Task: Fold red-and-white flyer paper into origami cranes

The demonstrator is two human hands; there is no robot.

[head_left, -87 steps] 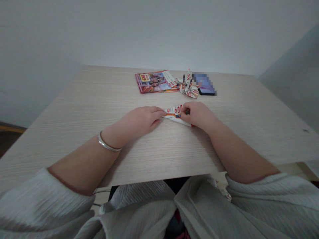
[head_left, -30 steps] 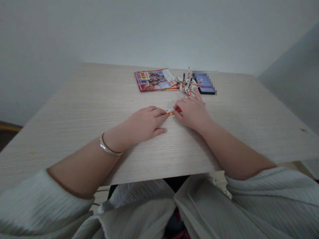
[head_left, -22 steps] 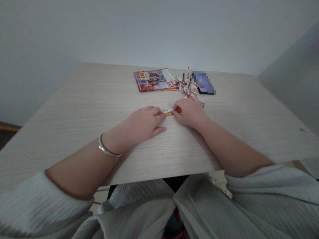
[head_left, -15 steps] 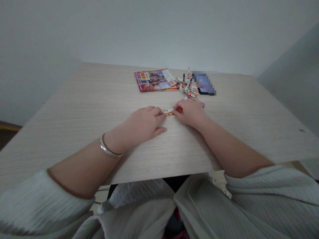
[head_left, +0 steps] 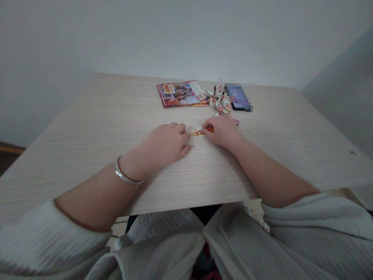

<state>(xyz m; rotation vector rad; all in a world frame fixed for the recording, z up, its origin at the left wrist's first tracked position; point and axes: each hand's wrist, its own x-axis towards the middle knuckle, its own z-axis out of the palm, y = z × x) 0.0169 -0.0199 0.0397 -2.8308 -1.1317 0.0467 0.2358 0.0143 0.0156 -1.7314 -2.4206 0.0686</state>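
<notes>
On the table lies a narrow folded piece of printed paper, white with red, orange and yellow print. My right hand covers most of it, thumb and index finger pinching its near side and the other fingers curled over it. A pink corner of the paper shows past the knuckles. At the pointed left end, the index finger of my left hand touches or almost touches the tip; its thumb stands apart, lower down, and this hand grips nothing. Just beyond the right hand sits a folded paper flower with pointed, curled petals.
A small stack of colourful printed flyers lies behind the hands, left of the paper flower. Right of the flower is a phone, partly blurred out. The pale wooden table meets a wall at the back.
My left hand has slid slightly left along the paper's pointed end, so more of the tip shows. My right hand stays in place on the paper.
</notes>
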